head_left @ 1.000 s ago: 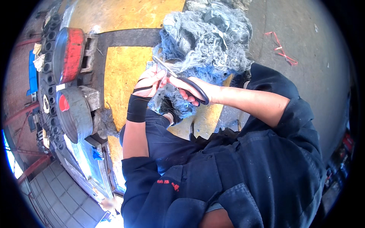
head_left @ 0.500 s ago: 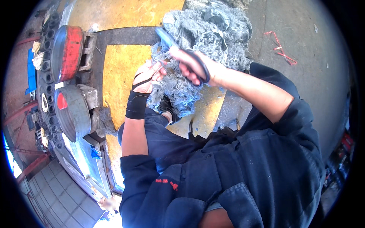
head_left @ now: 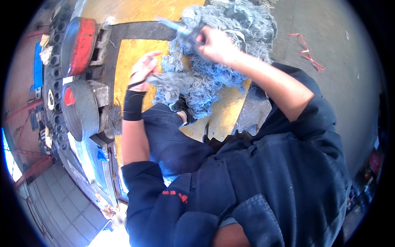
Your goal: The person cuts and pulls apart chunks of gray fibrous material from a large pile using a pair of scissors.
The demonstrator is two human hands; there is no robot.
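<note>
My right hand [head_left: 218,46] is closed around the dark handles of a pair of scissors [head_left: 188,36]. Their pale blades point up and left and are smeared by motion. My left hand [head_left: 144,71], with a black wrist band, is at the left with its index finger stretched out. Its lower fingers appear to grip a tuft of grey fibre [head_left: 170,83], which trails right into a tangled heap of grey-blue fibre [head_left: 205,88]. The heap spreads beneath both hands and reaches up to the top of the view, where pieces of pale cloth show in it.
A yellow floor panel [head_left: 138,53] lies under the heap. Two round drum-like parts stand on blocks at the left, one with a red side [head_left: 84,47], the other grey [head_left: 86,111]. Red string [head_left: 305,51] lies on the grey floor at right. My shoe [head_left: 181,108] touches the heap.
My left hand has moved left and slightly down, with the fibre tuft drawn out from it. My right hand has moved up and right with the scissors, and the hands are farther apart.
</note>
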